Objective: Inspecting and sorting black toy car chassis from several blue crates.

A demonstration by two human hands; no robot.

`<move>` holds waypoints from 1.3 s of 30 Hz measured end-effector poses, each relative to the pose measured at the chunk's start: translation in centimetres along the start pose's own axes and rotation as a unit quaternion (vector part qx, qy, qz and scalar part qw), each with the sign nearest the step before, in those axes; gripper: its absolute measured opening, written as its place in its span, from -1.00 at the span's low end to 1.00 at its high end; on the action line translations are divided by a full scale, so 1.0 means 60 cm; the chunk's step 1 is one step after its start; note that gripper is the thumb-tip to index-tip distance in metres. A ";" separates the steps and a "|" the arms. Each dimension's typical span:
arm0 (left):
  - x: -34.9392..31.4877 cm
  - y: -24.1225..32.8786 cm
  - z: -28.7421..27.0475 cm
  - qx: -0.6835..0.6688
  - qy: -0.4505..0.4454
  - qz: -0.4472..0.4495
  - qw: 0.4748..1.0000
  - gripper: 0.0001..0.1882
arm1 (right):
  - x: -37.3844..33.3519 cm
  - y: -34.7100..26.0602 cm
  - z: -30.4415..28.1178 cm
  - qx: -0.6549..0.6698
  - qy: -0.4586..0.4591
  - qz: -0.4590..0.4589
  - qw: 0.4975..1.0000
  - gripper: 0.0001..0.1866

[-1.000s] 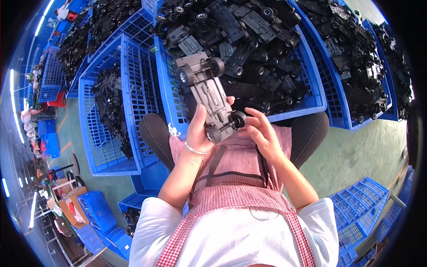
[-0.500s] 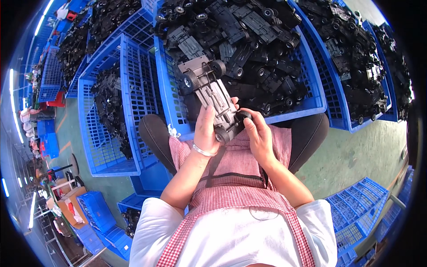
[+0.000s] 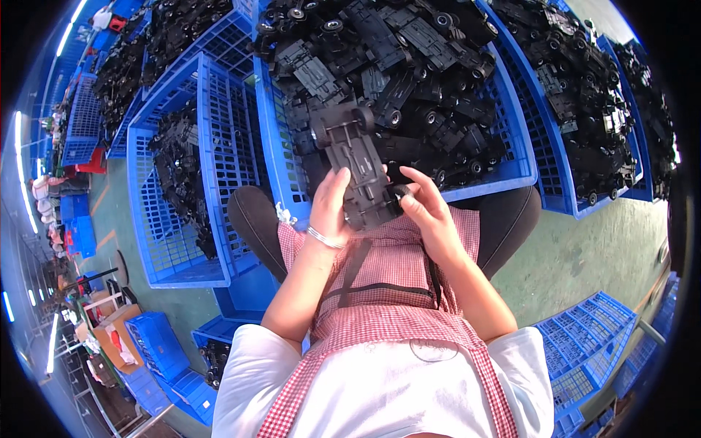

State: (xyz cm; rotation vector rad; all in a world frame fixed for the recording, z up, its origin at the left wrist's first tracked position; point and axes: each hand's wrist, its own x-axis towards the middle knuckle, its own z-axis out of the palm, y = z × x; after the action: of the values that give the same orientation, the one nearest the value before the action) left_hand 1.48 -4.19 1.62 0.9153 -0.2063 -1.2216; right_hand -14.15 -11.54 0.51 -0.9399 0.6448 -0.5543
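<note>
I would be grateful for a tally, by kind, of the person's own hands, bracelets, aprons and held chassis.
Hands: 2
Bracelet: 1
Apron: 1
Held chassis: 1
Total: 5

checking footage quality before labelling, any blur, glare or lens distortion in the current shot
Head view: dark toy chassis in the left hand looks motion-blurred; ceiling light strip at far left blown out; white shirt brightly lit; fisheye image bends outward, black at its corners.

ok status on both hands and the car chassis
Left hand holding black toy car chassis, underside up. Right hand at near right wheel, contact unclear. Blue crate, heaped with similar chassis, just beyond.
</note>
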 end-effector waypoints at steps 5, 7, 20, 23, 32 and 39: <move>0.006 0.011 -0.043 0.008 0.007 -0.118 0.993 -0.69 | 0.001 -0.022 -0.037 -0.126 -0.202 -0.005 0.971 -0.51; 0.006 0.009 -0.047 -0.034 0.008 -0.195 0.980 -0.68 | 0.001 -0.048 -0.031 -0.311 -0.239 -0.070 0.917 -0.42; -0.003 0.017 -0.011 0.269 -0.091 -0.021 0.958 -0.36 | 0.000 -0.039 -0.018 -0.293 -0.112 -0.098 0.944 -0.47; 0.000 0.015 -0.016 0.235 -0.111 0.012 0.966 -0.33 | 0.000 -0.045 -0.026 -0.218 -0.132 -0.046 0.966 -0.48; -0.012 0.015 -0.008 0.232 -0.149 0.094 0.957 -0.59 | -0.009 -0.087 -0.015 -0.135 -0.182 -0.099 0.969 -0.53; -0.013 0.000 -0.009 0.162 -0.114 0.081 0.977 -0.64 | -0.013 -0.115 -0.013 -0.302 -0.191 -0.134 0.924 -0.54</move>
State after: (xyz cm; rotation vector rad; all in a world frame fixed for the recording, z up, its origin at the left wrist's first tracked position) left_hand 1.49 -3.28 1.52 1.0143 -0.6683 -1.1580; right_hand -16.27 -14.75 6.33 -1.6885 0.3281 -0.3941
